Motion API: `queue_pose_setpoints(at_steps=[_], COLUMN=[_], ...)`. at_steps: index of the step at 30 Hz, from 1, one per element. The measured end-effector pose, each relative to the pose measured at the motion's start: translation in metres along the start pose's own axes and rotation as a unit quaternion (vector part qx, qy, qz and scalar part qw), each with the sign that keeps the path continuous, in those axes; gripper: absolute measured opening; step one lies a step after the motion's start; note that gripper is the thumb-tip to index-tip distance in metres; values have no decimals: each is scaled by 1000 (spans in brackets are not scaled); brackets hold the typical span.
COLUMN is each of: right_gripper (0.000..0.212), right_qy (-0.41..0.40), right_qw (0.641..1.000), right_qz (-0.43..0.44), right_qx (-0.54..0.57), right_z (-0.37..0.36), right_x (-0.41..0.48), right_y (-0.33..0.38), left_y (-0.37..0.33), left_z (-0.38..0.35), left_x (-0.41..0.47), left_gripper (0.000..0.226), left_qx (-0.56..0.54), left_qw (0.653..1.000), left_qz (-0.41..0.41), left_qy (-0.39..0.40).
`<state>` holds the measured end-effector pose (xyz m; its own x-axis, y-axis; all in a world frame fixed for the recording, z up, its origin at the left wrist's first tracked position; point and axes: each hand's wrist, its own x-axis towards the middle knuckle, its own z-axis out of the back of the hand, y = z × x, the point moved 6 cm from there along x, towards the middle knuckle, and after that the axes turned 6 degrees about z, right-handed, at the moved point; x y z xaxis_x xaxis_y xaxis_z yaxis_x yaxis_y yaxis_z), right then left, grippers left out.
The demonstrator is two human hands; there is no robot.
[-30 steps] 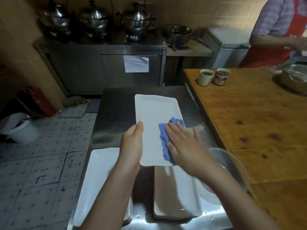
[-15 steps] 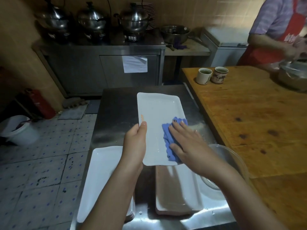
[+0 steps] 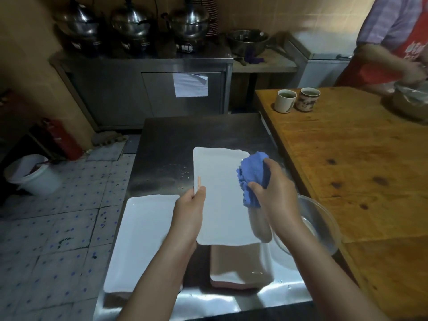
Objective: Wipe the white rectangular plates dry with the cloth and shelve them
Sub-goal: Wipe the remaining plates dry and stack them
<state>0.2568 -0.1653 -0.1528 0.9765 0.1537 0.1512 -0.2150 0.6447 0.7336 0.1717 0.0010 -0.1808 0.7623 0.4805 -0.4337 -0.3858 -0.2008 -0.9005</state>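
We see the held plate (image 3: 222, 205), white and rectangular, raised over the steel table (image 3: 166, 147) with its long axis running away from us. The left hand (image 3: 188, 216) grips the plate's left long edge, thumb lying on the upper face and fingers hidden beneath. The right hand (image 3: 275, 193) is curled round a bunched blue cloth (image 3: 254, 174), which touches the plate's right rim towards its far corner.

Left of the held plate, a second white plate (image 3: 143, 239) lies flat on the table. Under the held plate's near end sits a further plate (image 3: 240, 267); we cannot tell whether it is one plate or a stack. Just right of the held plate, a clear glass bowl (image 3: 324, 228) stands partly behind the right wrist. Further right runs a wooden table (image 3: 347, 158), bearing two cups (image 3: 284, 100) at its far corner, where another person in a red apron (image 3: 393, 31) works. Beyond the held plate a steel cabinet (image 3: 143, 89) carries three lidded pots (image 3: 190, 19). Far left of the plate, on the tiled floor, we note a white bucket (image 3: 34, 177) and a red fire extinguisher (image 3: 62, 140).
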Motion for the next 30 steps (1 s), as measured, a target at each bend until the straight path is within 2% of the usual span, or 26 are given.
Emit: queue_pose_setpoints(at_steps=[5, 9, 18, 23, 26, 30], right_gripper=[54, 52, 46, 46, 46, 46], right_qy=[-44, -23, 18, 30, 34, 43], right_qw=[989, 984, 980, 978, 978, 978], right_qz=[-77, -106, -129, -120, -115, -110], right_qx=[116, 140, 152, 167, 171, 171], right_z=[1, -5, -12, -15, -17, -20], right_x=[-14, -28, -42, -47, -50, -53], right_y=[-44, -71, -95, -94, -94, -96], left_y=[40, 72, 91, 85, 89, 100], left_z=[-2, -1, -8, -6, -11, -16], left_x=[7, 7, 8, 7, 14, 21], left_gripper=[36, 41, 32, 41, 30, 29], left_qx=[72, 119, 192, 317, 338, 336], left_qw=[996, 990, 979, 942, 932, 934], left_qz=[49, 79, 53, -22, -57, -51], left_qy=[13, 1, -41, -107, -115, -107])
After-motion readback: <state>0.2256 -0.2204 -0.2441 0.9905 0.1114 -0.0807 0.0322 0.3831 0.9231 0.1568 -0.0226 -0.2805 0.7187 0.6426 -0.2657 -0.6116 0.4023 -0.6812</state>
